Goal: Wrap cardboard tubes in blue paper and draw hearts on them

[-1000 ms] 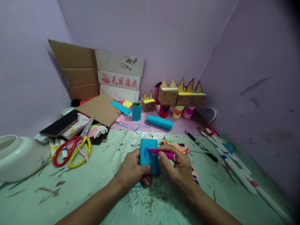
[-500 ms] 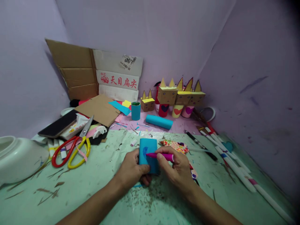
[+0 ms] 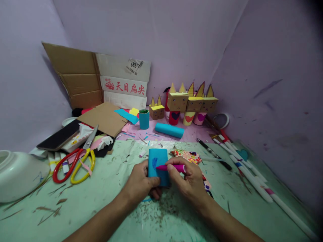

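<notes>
A blue paper-covered tube (image 3: 160, 155) stands at the middle of the table, held by my left hand (image 3: 141, 179) with the thumb across its lower front. My right hand (image 3: 188, 179) grips a magenta marker (image 3: 178, 167), its tip at the tube's front beside a dark blue patch. Behind lie another blue roll (image 3: 169, 130) and an upright blue tube (image 3: 144, 119). A patterned piece (image 3: 186, 156) rests just beyond my right hand.
Red-and-yellow scissors (image 3: 87, 144) lie at the left near a white bowl (image 3: 22, 174). Cardboard animal figures (image 3: 178, 102) stand at the back. White markers (image 3: 249, 178) lie along the right. A folded cardboard box (image 3: 123, 85) leans on the wall.
The whole view has shifted slightly, so things appear a little further left. Both hands keep their grips, and the marker tip stays by the dark blue patch.
</notes>
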`<state>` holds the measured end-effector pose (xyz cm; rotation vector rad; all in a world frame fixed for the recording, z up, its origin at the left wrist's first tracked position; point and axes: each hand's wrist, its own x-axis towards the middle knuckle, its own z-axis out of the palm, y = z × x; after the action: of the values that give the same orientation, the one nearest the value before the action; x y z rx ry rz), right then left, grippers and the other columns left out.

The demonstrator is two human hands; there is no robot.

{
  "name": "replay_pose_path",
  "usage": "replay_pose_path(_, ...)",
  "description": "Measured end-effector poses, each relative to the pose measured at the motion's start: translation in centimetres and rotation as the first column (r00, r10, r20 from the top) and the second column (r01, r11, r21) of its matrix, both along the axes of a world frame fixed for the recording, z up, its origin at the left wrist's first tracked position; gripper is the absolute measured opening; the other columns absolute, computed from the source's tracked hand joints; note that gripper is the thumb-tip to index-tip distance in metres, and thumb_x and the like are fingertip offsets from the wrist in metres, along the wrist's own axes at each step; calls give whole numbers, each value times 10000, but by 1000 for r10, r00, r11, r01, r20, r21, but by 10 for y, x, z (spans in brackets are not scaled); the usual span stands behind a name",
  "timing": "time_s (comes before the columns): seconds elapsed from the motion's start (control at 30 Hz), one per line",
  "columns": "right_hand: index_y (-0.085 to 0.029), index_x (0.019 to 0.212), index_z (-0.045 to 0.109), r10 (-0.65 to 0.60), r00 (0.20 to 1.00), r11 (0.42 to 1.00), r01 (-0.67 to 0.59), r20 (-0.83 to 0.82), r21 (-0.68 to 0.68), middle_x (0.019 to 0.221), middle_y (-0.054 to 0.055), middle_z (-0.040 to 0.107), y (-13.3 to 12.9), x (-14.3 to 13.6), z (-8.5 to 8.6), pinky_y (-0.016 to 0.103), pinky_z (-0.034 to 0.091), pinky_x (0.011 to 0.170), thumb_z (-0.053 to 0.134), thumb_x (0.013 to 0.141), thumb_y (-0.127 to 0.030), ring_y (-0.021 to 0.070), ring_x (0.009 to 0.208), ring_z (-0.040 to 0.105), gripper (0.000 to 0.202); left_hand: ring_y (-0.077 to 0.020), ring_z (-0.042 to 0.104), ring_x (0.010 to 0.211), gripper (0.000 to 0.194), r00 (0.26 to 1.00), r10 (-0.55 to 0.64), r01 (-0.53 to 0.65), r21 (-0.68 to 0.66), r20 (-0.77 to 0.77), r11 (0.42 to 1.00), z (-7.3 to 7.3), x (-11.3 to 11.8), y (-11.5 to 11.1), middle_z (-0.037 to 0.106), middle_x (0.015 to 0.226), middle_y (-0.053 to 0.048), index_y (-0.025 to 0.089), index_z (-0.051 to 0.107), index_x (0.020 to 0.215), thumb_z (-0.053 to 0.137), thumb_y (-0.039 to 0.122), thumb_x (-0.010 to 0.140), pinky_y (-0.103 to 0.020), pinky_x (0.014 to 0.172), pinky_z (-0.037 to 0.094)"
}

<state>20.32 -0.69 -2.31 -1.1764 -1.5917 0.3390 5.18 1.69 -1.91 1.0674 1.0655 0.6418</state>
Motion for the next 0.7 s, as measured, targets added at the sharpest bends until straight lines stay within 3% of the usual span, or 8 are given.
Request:
replay_pose_path(0.17,-192,821,678,-68,997,998,69,-33,8,717,16,720,2,0,-3,235,510,590,569,829,-235,151,634,666,118,-157,573,376,392,1000,-4,4,-5,8,1000,1,0,-1,632,463,-3,129,516,943,634,173,571,-247,386,470)
replay_pose_path(0.4,-193,724,647,-14,1000,1000,14,-1,-16,619,-7,694,1,0,1,220,488,537,557,813,-202,134,552,638,127,-151,567,378,381,1000,8,-8,3,11,1000,0,0,-1,620,462,9,127,529,929,641,170,568,-245,383,474)
replay_pose_path(0.7,-198,842,672,-70,997,997,71,-18,26,731,10,717,4,0,-4,235,518,602,568,837,-223,143,644,662,107,-158,577,367,371,1000,3,-3,5,-1,1000,-1,-1,0,637,459,-6,119,544,937,644,172,584,-242,382,470)
